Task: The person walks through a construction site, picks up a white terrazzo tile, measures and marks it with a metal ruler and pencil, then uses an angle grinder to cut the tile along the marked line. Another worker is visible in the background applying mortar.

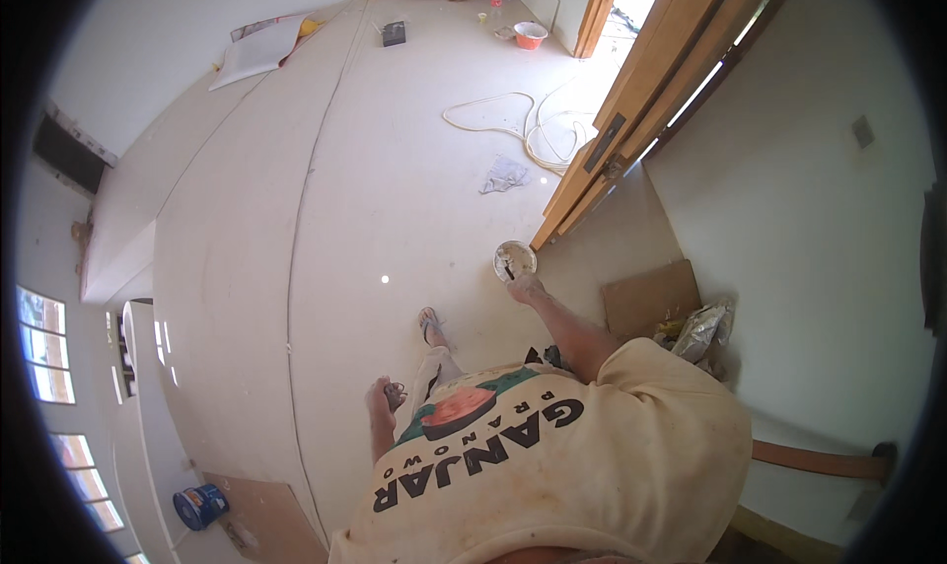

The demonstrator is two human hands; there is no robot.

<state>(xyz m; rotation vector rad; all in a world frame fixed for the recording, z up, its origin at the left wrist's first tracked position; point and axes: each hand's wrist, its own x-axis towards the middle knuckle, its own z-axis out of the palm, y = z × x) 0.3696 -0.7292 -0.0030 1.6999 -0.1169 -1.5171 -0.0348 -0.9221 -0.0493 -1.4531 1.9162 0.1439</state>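
Ahead of me, at the end of my outstretched right arm, my right hand (525, 288) is closed at the near rim of a round white tub (498, 267). Pale, paste-like material coats the inside of the tub. A short dark handle (510, 271) stands in it, close to my fingers; the rest of that tool is hidden. Low at my left side, my left hand (379, 396) has its fingers curled round a small dark grey object (397, 396), too unclear to name. One sandalled foot (430, 323) shows on the floor between my hands.
The edge of a wooden door (602, 160) rises just beyond the tub. A pale hose (538, 140) and a grey cloth (504, 175) lie on the floor. Cardboard (651, 298) leans at right; an orange basin (531, 37) stands far off, and a blue bucket (200, 507) lower left.
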